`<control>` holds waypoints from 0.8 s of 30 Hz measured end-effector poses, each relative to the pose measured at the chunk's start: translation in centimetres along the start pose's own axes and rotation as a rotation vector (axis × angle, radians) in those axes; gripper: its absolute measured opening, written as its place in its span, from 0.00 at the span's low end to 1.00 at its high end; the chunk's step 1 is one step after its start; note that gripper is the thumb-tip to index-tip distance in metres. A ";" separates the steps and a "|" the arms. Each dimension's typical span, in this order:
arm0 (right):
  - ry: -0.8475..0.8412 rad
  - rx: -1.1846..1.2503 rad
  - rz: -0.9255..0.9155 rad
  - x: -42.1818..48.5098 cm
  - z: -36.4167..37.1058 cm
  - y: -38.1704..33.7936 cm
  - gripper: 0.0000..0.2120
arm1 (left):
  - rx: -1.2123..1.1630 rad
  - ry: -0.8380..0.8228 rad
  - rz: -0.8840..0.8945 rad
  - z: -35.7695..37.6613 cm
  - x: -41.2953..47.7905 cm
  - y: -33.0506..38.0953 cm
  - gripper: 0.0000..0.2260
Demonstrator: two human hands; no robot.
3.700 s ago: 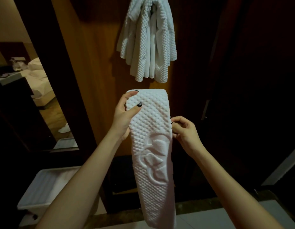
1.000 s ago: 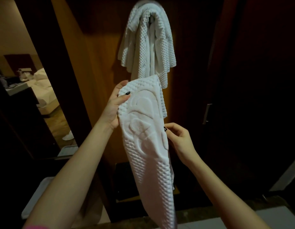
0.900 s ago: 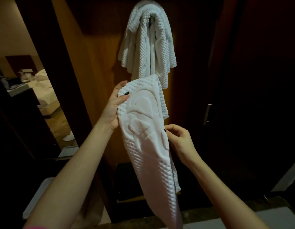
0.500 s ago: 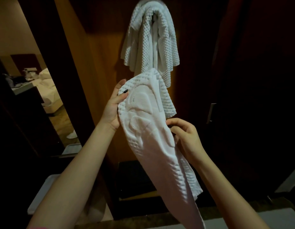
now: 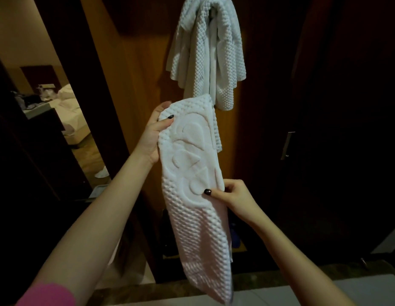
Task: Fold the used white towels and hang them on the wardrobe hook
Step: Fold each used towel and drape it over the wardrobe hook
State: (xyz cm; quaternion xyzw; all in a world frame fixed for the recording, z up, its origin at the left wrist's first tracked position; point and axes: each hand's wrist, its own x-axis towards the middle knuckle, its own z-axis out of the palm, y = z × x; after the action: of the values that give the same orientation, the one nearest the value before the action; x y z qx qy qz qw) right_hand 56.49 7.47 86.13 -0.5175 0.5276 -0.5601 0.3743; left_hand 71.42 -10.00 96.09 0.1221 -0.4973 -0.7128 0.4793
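- Holds a folded white towel (image 5: 192, 195) up in front of the wardrobe (image 5: 143, 74), as a long narrow strip hanging slightly aslant, with the lower end swung toward the bottom right.
- Clamps its top left corner with the left hand (image 5: 153, 135): thumb flat on the front face with a dark-painted nail showing, fingers out of sight behind the cloth.
- Pinches its right edge about halfway down with the right hand (image 5: 235, 196): thumb on the front just beside the raised pattern, other fingers curled round behind.
- Shows a smooth embossed emblem of curved shapes on the upper front, and waffle texture around and below it.
- Higher up, already draped against the wood panel: a hung towel (image 5: 205, 51), bunched in loose vertical folds, with the hook hidden under it.
- Cannot tell whether the held strip's top right corner touches the lowest tip of that bunch. Overlaps it in view, no more.
- Right of both, on a dark door: a pale metal handle (image 5: 287, 145), upright.
- Far left, through an opening: a bed (image 5: 70, 115) with rumpled white linen, and a white slipper (image 5: 102, 172) on the floor nearer by.
- Bottom left corner: a pink sleeve (image 5: 46, 294) on the left arm.
- Along the bottom right: a pale ledge (image 5: 357, 288), with the strip's lower end hanging in front of it.
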 end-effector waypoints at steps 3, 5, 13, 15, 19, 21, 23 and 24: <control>0.077 0.035 0.009 0.9 -0.1 0.8 0.18 | 0.098 0.065 0.011 -0.9 0.2 0.2 0.14; 0.106 0.051 -0.001 1.5 -0.5 0.9 0.20 | 0.111 0.106 0.012 -1.1 0.2 0.1 0.14; 0.282 -0.132 -0.141 2.8 -3.9 -0.1 0.08 | 0.003 0.263 -0.088 -0.3 0.8 -0.8 0.26; 0.264 -0.259 -0.099 3.4 -5.4 -0.8 0.11 | -0.009 0.237 -0.074 -0.3 1.0 -0.8 0.23; 0.176 -0.448 -0.060 4.5 -8.3 -1.8 0.23 | 0.167 0.124 0.023 0.0 1.7 -0.3 0.17; 0.193 -0.515 -0.072 5.4 -9.5 -2.7 0.24 | 0.270 0.107 0.078 0.4 2.5 0.2 0.16; 0.223 -0.564 -0.071 6.9 -10.2 -3.6 0.24 | 0.341 0.102 0.120 0.9 3.7 0.7 0.15; 0.242 -0.581 -0.072 7.7 -10.4 -4.1 0.25 | 0.368 0.109 0.140 1.1 4.5 1.0 0.15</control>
State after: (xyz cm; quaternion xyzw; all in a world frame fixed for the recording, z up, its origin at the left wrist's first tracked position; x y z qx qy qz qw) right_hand 45.48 2.82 92.49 -0.5505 0.6876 -0.4564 0.1254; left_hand 68.97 -12.98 98.76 0.2109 -0.5997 -0.5673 0.5234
